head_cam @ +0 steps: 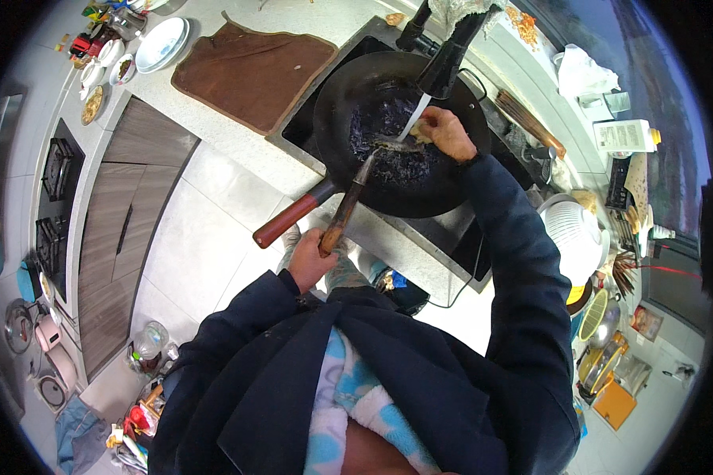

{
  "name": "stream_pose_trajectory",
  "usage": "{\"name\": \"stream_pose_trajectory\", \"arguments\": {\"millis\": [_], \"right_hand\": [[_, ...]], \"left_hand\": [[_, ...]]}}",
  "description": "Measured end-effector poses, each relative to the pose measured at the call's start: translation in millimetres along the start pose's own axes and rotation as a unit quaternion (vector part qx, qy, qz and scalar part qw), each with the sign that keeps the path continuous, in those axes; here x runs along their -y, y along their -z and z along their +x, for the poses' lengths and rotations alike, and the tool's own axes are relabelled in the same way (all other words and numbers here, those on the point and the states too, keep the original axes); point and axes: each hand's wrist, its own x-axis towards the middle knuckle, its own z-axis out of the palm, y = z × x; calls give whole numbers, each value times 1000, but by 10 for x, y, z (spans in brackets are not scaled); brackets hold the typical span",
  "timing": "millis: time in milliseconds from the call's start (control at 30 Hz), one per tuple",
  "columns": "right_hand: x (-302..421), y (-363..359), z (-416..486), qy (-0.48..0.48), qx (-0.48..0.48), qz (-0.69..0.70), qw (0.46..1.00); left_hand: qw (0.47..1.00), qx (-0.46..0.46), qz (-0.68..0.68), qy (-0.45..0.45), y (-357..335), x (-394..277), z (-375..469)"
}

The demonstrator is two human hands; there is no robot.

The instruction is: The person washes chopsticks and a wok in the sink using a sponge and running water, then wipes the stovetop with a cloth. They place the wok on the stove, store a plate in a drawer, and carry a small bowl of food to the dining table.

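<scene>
My left hand (312,260) grips the wooden handle of a wok utensil (347,208). The utensil's wet metal head dips into a large black wok (338,113), and water hides its exact shape. Between the fingers of my right hand (450,132) is a crumpled, yellowish scrubber or cloth (419,132), held close to the utensil's head. Water (415,117) runs from a black faucet (441,77) onto the head and splashes in the wok. The wok's reddish wooden handle (288,219) points toward me, left of the utensil.
A brown cloth (255,71) lies on the counter to the left, beyond it stacked white plates (162,44). A brush of thin sticks (529,122) rests behind the wok. At right stand a white ribbed bowl (573,237) and a white jug (624,135). A dark cable (475,267) hangs over the counter edge.
</scene>
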Motion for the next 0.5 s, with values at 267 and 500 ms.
{"name": "stream_pose_trajectory", "arguments": {"millis": [267,500], "right_hand": [[42,-212,28,-4,133,-216,967],[256,-250,-54,160,142,52,975]], "left_hand": [[989,107,-88,52,43,226,144],[996,77,46,18,55,346,246]]}}
